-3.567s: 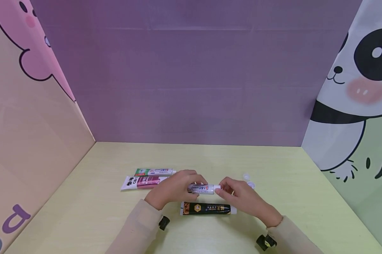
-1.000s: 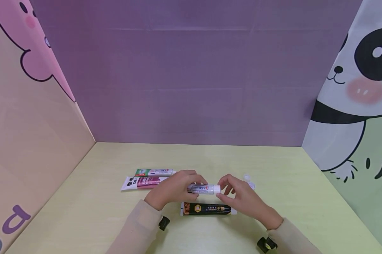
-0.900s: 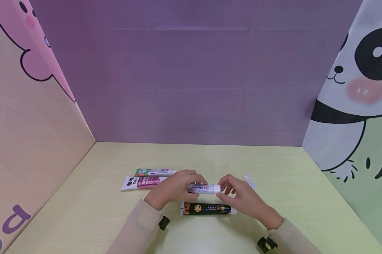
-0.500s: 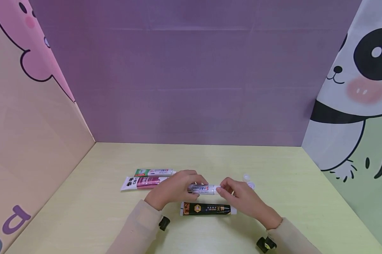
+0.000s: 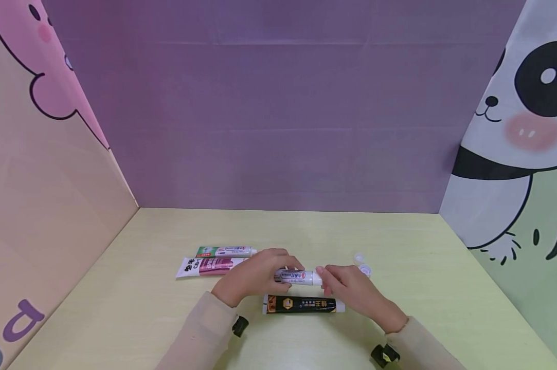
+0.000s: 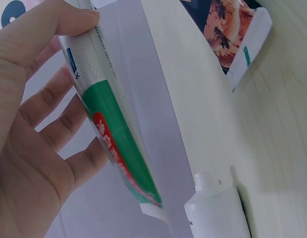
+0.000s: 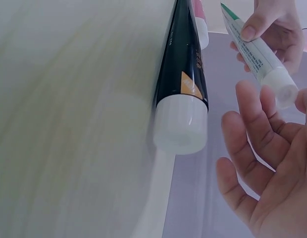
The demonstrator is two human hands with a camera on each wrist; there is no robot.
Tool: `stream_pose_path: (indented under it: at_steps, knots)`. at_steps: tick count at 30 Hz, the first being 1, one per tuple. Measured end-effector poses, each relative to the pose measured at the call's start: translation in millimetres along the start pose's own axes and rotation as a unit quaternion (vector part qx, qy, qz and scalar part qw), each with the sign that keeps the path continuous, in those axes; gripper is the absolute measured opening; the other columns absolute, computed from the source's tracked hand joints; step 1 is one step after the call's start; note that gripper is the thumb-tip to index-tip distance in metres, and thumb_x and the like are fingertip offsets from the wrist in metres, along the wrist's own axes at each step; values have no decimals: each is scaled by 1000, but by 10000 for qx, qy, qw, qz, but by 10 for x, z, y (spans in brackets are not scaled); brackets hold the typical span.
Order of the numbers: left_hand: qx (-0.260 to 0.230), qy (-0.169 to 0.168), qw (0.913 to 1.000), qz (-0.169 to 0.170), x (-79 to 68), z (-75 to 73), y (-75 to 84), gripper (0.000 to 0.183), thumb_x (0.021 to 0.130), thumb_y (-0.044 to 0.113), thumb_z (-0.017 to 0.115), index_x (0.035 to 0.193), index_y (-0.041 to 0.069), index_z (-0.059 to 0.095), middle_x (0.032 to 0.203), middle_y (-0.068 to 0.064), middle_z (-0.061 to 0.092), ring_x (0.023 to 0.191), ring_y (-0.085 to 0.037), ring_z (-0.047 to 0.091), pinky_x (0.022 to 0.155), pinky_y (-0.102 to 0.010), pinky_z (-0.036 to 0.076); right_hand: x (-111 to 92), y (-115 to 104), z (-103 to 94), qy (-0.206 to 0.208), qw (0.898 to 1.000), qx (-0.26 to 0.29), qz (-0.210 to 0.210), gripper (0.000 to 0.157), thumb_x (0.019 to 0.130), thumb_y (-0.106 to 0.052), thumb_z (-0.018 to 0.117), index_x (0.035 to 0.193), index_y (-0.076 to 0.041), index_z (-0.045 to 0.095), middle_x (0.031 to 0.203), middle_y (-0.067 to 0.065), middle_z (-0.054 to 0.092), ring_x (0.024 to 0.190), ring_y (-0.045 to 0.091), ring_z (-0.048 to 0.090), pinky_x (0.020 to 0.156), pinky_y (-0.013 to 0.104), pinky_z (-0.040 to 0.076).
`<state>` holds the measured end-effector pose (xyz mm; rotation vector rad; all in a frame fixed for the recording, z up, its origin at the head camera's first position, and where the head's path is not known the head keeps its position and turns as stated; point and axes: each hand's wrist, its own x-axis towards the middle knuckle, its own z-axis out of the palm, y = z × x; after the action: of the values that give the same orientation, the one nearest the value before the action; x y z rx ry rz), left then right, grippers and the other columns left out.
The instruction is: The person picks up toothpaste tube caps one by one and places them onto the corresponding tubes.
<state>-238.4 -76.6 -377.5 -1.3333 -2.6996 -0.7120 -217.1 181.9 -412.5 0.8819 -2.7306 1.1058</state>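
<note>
My left hand (image 5: 258,272) holds a white toothpaste tube (image 5: 294,276) level above the table, thumb on the near side. In the left wrist view this tube's tail end shows a green band (image 6: 121,134) with a red label. My right hand (image 5: 354,292) pinches the white cap (image 7: 281,85) at the tube's right end between thumb and fingers. The cap sits on the tube. Just below, in the head view, a black toothpaste tube (image 5: 303,304) lies on the table with its white cap (image 7: 180,124) on.
Left of my hands lie a pink and white toothpaste tube (image 5: 215,266) and a green and white one (image 5: 225,251). A bare nozzle (image 6: 207,181) shows on one tube. Two loose white caps (image 5: 359,258) lie behind my right hand on the pale table (image 5: 167,318).
My right fingers, spread around the cap a second ago, have closed on it, and the hand has turned so the thumb lies higher. My left hand and tube have hardly moved.
</note>
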Motion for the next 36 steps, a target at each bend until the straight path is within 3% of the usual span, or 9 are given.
stream_pose_path:
  at_steps: [4,10,17,24,36]
  knots:
    - [14,-22,10000,-60,0,5,1,33,84,12,76,116,18,72,105,7,66,87,-7,55,80,-21,49,-6,-4,-6,11,10000,-12,-68,36,108,-31,45,81,-16,63,68,-8,63,56,4,48,51,24,40]
    - [22,-13,10000,-13,5,10,-2,34,84,12,75,117,17,72,105,7,66,86,-6,55,79,-20,49,-20,9,-17,-6,9996,241,-144,13,104,-31,54,107,-19,59,83,-4,66,64,6,53,55,25,44]
    - [23,67,9998,159,12,12,-7,34,83,10,76,116,15,72,102,6,66,83,-6,54,75,-20,49,-31,10,-17,84,9989,294,-365,42,93,-33,72,124,-13,53,103,-10,63,84,8,60,67,29,52]
    - [26,22,10000,80,13,8,2,34,83,10,76,116,17,72,102,7,66,84,-6,54,76,-20,48,-28,-6,-26,197,9980,260,-541,33,90,-25,77,114,-17,57,98,-12,63,84,8,60,68,33,53]
    - [-19,77,9997,216,15,18,6,31,83,5,75,113,15,72,101,6,66,83,-7,54,75,-21,48,-27,-21,-48,89,9968,314,-731,19,92,-21,74,102,-19,59,95,-10,66,82,8,59,59,23,47]
